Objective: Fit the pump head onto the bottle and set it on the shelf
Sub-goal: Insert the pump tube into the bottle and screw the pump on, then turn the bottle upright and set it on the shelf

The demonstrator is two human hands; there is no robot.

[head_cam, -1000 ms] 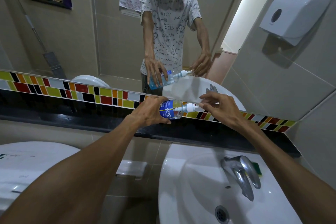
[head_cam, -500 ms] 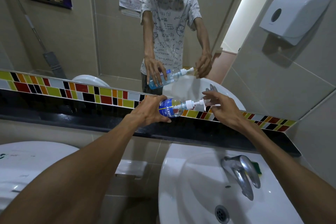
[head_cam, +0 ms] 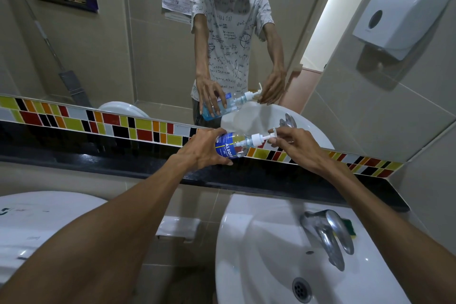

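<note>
Sideways bottle (head_cam: 228,147), blue label reading "ALSOFF"

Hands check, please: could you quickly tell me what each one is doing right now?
Left hand: closed around the bottle, held tilted above the shelf.
Right hand: fingertips pinching the pump head on the bottle's neck.

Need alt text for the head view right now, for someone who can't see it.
The left hand holds a blue-labelled bottle tilted above the black shelf, while the right hand pinches the white pump head at its neck.
</note>
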